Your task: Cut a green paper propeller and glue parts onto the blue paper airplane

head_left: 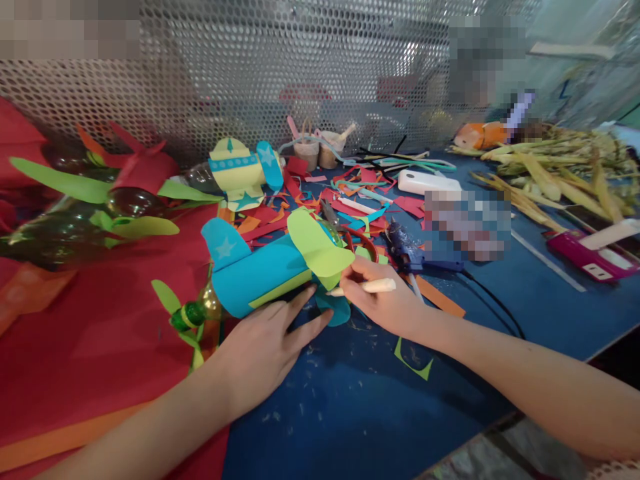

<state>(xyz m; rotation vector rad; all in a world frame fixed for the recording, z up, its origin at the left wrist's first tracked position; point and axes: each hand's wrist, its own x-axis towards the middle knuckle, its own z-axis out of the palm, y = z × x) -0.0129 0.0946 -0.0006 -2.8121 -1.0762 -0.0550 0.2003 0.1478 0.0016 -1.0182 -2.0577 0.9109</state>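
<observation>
A toy plane (265, 270) made from a bottle wrapped in blue paper lies on its side before me, with a blue starred fin and a yellow-green paper piece at its right end. Its green bottle neck (187, 316) carries a light-green propeller. My left hand (270, 343) lies spread against the plane's near side, two fingertips touching a rounded blue paper piece (336, 311). My right hand (383, 293) grips a white marker (377, 286), its tip at that blue piece. Whether the tip touches is too small to tell.
Behind the plane are paper scraps (265, 217), a yellow paper plane (233, 175) and two cups (306, 152). Right of them lie a blue glue gun (425, 260) with a black cord and dried husks (550, 177). Red paper (100, 327) covers the left side; a perforated metal panel (300, 60) stands behind.
</observation>
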